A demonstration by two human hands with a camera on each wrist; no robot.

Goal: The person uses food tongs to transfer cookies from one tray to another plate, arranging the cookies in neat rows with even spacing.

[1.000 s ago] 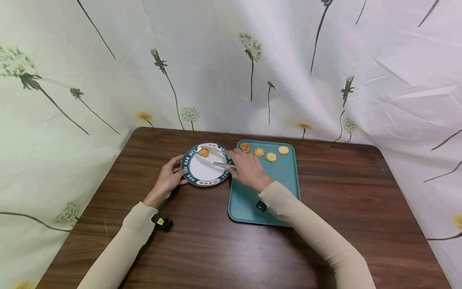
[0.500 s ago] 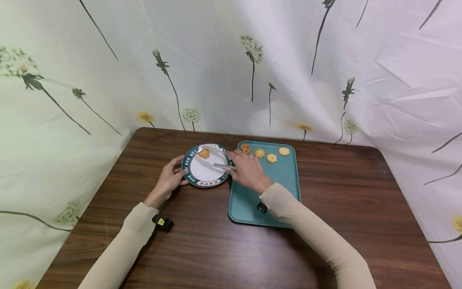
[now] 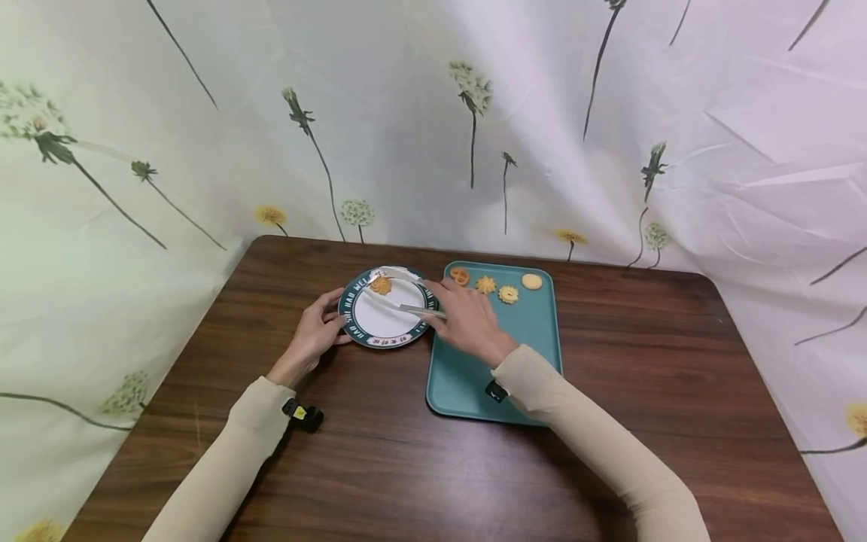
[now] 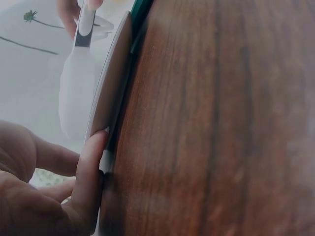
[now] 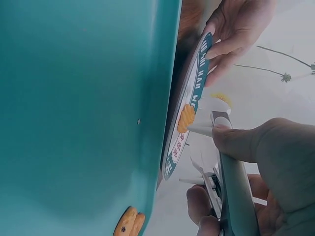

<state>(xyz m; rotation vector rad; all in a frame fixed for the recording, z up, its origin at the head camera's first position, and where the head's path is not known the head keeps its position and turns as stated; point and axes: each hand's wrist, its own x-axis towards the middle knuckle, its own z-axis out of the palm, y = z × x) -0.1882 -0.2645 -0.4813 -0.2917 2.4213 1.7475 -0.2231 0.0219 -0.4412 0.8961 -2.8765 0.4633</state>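
Note:
My left hand (image 3: 314,329) grips the left rim of a round white plate (image 3: 387,324) with a dark green lettered border. One swirled cookie (image 3: 381,285) lies on the plate near its far edge. My right hand (image 3: 469,316) holds a pair of food tongs (image 3: 415,309) with metal arms and white tips. The tongs reach over the plate, their arms spread, the tips near the cookie. In the right wrist view one white tip overlaps the swirled cookie (image 5: 186,118); I cannot tell whether it touches. The left wrist view shows the tongs' white end (image 4: 78,93) above the plate (image 4: 115,73).
A teal tray (image 3: 467,380) stands right of the plate, under my right forearm. Along its far side lie a pretzel-shaped cookie (image 3: 459,276), a star-shaped cookie (image 3: 485,284), a ring-shaped cookie (image 3: 509,294) and a smooth round cookie (image 3: 531,281). A flowered cloth hangs behind the wooden table (image 3: 379,452).

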